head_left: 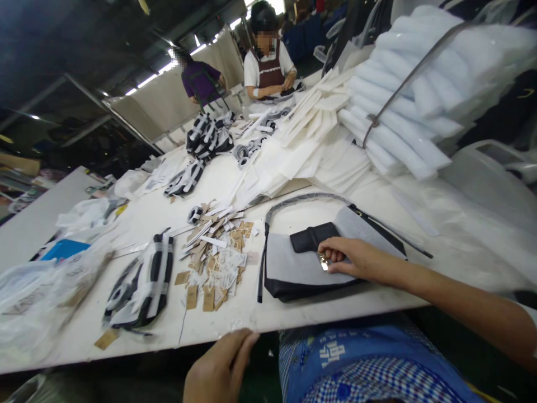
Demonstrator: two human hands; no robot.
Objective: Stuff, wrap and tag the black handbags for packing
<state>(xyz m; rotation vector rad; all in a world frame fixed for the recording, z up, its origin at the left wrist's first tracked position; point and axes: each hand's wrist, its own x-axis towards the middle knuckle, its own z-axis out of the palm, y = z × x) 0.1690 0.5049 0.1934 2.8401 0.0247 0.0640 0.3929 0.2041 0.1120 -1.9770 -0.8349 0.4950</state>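
A grey and black handbag (293, 266) lies flat on the white table (235, 190), its strap looping behind it. My right hand (342, 254) rests on the bag's front, fingers curled around the metal clasp (323, 262) below the black flap (312, 238). My left hand (222, 366) hovers at the table's near edge, fingers together and pointing forward, with nothing visible in it. A heap of brown and white paper tags (216, 252) lies just left of the bag.
Bundles of black and white straps (145, 285) in plastic lie at the left. Stacks of white padding (403, 106) and folded white sheets (310, 134) fill the right and middle. Clear bags (33, 296) crowd the far left. Two people (268, 61) work at the far end.
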